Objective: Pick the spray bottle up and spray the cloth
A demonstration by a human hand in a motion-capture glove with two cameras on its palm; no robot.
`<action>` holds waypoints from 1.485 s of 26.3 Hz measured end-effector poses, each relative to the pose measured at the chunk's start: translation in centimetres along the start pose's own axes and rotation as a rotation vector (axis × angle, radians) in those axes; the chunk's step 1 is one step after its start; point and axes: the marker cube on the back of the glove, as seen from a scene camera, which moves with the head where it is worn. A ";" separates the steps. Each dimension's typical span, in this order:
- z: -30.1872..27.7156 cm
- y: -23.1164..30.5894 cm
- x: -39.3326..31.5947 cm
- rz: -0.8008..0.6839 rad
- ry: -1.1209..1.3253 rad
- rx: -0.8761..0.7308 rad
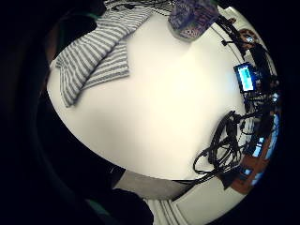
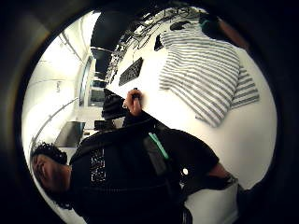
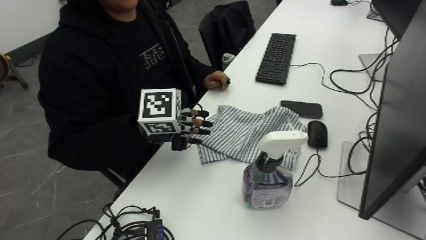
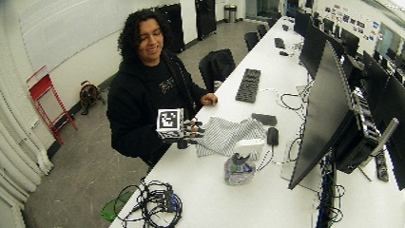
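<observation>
A: What do the outside views give that the palm views don't?

B: The whole table with the person seated at its edge, and the gloved right hand raised over the near edge, fingers loosely extended, holding nothing. The monitor, keyboard, phone and mouse lie beyond the hand. The bare left hand rests on the table edge, well apart.

A: And the palm views?

B: The thumb-side one looks back at the person's torso and the striped cloth. The little-finger-side one looks across bare tabletop to a cable bundle, with the cloth and the bottle's base at the rim.

A: Where is the cloth?

B: Crumpled flat just beside the fingertips, on the side away from the person.

A: The spray bottle?

B: Upright past the cloth's corner, near the hand but apart. Long axis vertical; the white trigger head points toward the monitor. Its clear body holds purplish liquid, level unclear.
</observation>
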 end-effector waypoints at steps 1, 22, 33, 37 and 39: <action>0.0 -0.2 0.1 0.009 0.005 0.012; -10.6 -5.5 12.3 0.305 0.091 0.243; -12.0 -13.3 14.0 0.308 -0.207 0.380; -10.8 -15.8 13.7 0.291 -0.361 0.444; -10.3 -16.9 13.5 0.294 -0.427 0.494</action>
